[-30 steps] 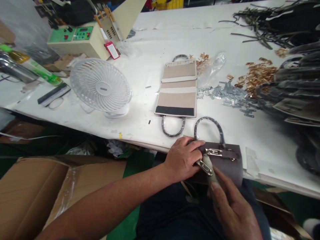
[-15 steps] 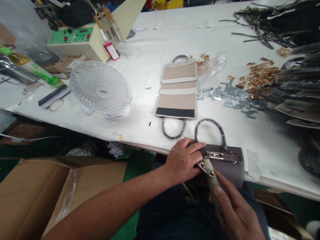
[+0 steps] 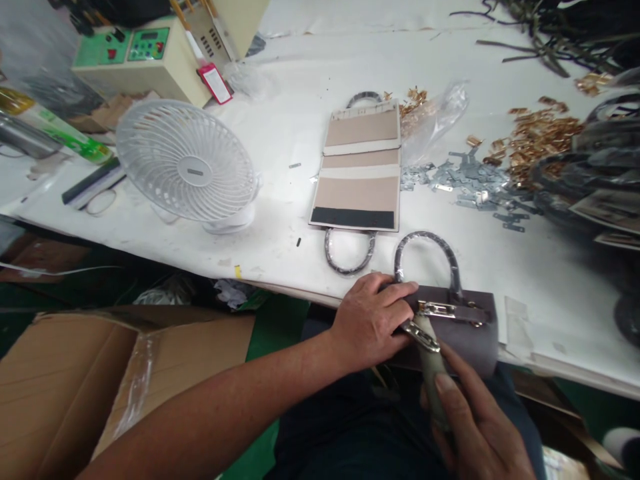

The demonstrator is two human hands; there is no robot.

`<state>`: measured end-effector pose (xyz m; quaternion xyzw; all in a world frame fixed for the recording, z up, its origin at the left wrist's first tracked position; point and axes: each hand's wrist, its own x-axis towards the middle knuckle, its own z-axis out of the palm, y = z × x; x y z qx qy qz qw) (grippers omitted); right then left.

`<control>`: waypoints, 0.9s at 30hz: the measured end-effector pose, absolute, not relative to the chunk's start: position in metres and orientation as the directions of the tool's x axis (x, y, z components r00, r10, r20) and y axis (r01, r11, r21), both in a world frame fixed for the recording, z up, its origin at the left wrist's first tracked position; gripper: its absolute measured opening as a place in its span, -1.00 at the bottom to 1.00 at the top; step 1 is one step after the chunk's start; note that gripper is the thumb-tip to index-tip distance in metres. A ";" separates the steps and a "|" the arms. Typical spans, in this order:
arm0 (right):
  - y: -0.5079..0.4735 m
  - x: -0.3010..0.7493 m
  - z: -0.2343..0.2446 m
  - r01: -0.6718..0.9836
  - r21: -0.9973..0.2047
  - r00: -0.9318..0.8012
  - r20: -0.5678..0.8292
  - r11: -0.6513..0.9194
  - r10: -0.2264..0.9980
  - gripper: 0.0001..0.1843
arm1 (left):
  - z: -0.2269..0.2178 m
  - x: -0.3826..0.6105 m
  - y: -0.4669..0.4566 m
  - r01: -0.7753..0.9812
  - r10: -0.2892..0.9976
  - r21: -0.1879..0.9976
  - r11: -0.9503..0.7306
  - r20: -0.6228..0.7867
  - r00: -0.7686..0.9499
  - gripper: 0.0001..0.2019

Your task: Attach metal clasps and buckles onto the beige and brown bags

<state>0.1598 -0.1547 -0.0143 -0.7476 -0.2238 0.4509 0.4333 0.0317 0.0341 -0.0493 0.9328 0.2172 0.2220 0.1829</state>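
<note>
At the table's front edge lies a dark brown handbag (image 3: 465,347) with a plastic-wrapped arched handle (image 3: 425,237) and a silver turn-lock clasp (image 3: 443,309). My left hand (image 3: 373,320) is closed on the bag's left part, fingers bent over a strap whose slotted metal plate (image 3: 423,336) sticks out to the right. Below the clasp, my right hand (image 3: 470,410) grips a tool with a thick grey-green handle (image 3: 434,373). The tool's top end sits right under the clasp, behind the metal plate; its working tip cannot be made out.
An unfolded beige bag panel (image 3: 357,190) with handles lies ahead. Right of it are silver metal plates (image 3: 465,177), gold fittings (image 3: 543,140) and stacked bags (image 3: 600,167). A white fan (image 3: 187,163) and a control box (image 3: 135,67) stand left. Cardboard boxes (image 3: 185,360) sit below.
The view has shifted slightly, so the table things sit a little differently. The metal plate on the strap has tilted a little. Both hands keep their holds.
</note>
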 end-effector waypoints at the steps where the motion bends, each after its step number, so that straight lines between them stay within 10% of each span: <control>1: -0.154 0.157 -0.014 -0.075 -0.845 0.497 -0.491 -0.529 0.715 -0.23 | -0.049 0.032 0.034 0.323 0.484 0.436 -0.840 0.333 0.810 -0.80; 22: -0.143 0.136 0.003 -0.277 -0.748 0.554 -0.637 -0.603 0.536 -0.05 | -0.046 0.032 0.034 0.323 0.460 0.399 -0.858 0.318 0.829 -0.85; 27: -0.152 0.147 -0.014 -0.241 -0.813 0.503 -0.572 -0.531 0.648 -0.07 | -0.050 0.033 0.033 0.328 0.494 0.437 -0.838 0.352 0.795 -0.87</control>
